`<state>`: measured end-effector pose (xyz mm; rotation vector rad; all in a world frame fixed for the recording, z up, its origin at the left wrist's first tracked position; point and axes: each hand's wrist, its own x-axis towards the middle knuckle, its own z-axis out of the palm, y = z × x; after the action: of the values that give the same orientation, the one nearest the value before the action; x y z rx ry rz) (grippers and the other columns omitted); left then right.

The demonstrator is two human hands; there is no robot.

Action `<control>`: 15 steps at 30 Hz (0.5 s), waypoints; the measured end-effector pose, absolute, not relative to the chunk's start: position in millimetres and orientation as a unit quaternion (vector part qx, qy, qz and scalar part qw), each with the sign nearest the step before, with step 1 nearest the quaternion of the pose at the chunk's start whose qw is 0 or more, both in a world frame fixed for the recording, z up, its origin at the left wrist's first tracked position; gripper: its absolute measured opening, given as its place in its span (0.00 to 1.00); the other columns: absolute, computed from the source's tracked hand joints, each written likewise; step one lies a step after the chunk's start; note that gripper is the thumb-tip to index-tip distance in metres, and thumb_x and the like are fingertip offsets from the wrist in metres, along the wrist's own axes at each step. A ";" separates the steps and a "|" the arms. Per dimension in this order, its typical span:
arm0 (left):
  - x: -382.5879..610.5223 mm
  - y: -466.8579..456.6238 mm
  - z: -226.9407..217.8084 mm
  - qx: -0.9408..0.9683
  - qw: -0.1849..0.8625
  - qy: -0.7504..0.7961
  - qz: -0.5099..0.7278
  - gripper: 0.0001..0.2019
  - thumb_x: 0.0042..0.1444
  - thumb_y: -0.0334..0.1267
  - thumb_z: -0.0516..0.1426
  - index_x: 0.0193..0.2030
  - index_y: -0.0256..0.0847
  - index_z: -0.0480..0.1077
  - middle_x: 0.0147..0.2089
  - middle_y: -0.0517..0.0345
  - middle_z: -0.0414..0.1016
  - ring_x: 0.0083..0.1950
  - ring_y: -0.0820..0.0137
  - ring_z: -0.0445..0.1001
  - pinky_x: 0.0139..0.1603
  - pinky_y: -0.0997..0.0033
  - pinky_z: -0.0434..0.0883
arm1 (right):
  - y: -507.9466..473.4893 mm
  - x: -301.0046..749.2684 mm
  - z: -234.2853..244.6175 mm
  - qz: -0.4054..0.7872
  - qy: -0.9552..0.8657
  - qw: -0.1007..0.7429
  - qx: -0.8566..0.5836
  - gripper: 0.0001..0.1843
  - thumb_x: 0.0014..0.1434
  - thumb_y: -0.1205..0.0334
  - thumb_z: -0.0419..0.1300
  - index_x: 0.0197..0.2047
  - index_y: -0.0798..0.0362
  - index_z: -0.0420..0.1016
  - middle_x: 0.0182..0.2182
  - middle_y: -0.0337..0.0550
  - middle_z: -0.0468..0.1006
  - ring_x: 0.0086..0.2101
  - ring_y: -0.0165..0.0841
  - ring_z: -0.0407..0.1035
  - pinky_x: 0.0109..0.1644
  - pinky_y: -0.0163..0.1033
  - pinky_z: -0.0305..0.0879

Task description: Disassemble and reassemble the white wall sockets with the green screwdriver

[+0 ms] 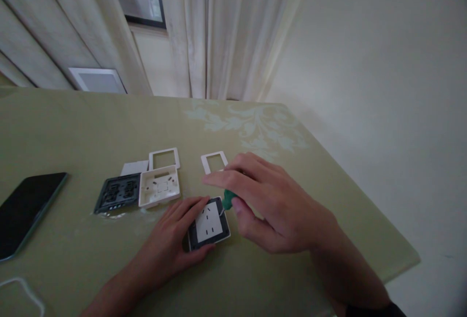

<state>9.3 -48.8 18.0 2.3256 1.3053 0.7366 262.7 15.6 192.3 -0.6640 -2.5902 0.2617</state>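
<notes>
Now right hand [277, 210] arched beside socket [209, 224], pinching green screwdriver [227, 199]; left hand [175, 237] low, clasping socket from left side.

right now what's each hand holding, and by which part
The right hand holds a screwdriver by its green handle; the left hand grips the socket panel by its edges.

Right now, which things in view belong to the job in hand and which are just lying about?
Job, it seems:
socket, held by left hand
green screwdriver, in right hand
probably dark panel, white box, white plate, two white frames

Lying about, apparently:
phone
white cable
</notes>
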 end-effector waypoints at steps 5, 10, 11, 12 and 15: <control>8.9 -47.5 18.1 0.826 0.190 0.465 0.256 0.41 0.63 0.48 0.68 0.79 0.54 0.56 0.72 0.47 0.72 0.69 0.45 0.74 0.67 0.41 0.76 | 22.4 261.4 191.1 0.198 -0.922 0.262 -0.207 0.18 0.74 0.63 0.59 0.64 0.53 0.74 0.55 0.50 0.77 0.57 0.39 0.71 0.66 0.49 0.70; 5.2 -48.0 24.7 0.824 0.183 0.466 0.264 0.40 0.64 0.54 0.68 0.78 0.55 0.60 0.72 0.47 0.73 0.70 0.43 0.73 0.67 0.40 0.76 | 25.6 260.0 190.1 0.241 -0.916 0.260 -0.188 0.19 0.77 0.67 0.56 0.68 0.52 0.73 0.56 0.48 0.78 0.59 0.36 0.71 0.68 0.46 0.70; 5.7 -48.1 28.8 0.819 0.191 0.467 0.274 0.36 0.66 0.54 0.67 0.77 0.56 0.62 0.71 0.48 0.74 0.70 0.44 0.73 0.68 0.40 0.76 | 24.8 260.2 190.4 0.257 -0.915 0.254 -0.177 0.22 0.76 0.69 0.56 0.70 0.51 0.71 0.59 0.49 0.78 0.62 0.36 0.70 0.70 0.48 0.69; 7.4 -47.9 34.0 0.810 0.203 0.470 0.287 0.31 0.69 0.52 0.64 0.76 0.56 0.64 0.70 0.49 0.75 0.69 0.46 0.74 0.68 0.42 0.76 | 23.8 260.3 190.7 0.267 -0.914 0.254 -0.171 0.24 0.76 0.69 0.56 0.71 0.51 0.69 0.61 0.49 0.78 0.64 0.37 0.69 0.72 0.51 0.67; 18.7 -45.2 52.0 0.784 0.240 0.468 0.331 0.18 0.75 0.45 0.57 0.69 0.55 0.71 0.64 0.52 0.79 0.64 0.53 0.78 0.65 0.49 0.77 | 21.7 260.7 190.8 0.277 -0.907 0.266 -0.172 0.26 0.75 0.66 0.59 0.73 0.50 0.67 0.64 0.50 0.77 0.66 0.40 0.67 0.74 0.55 0.65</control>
<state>18.7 -45.2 52.0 2.1452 1.2803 0.9052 260.7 21.7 190.8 -0.4646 -2.4496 0.7481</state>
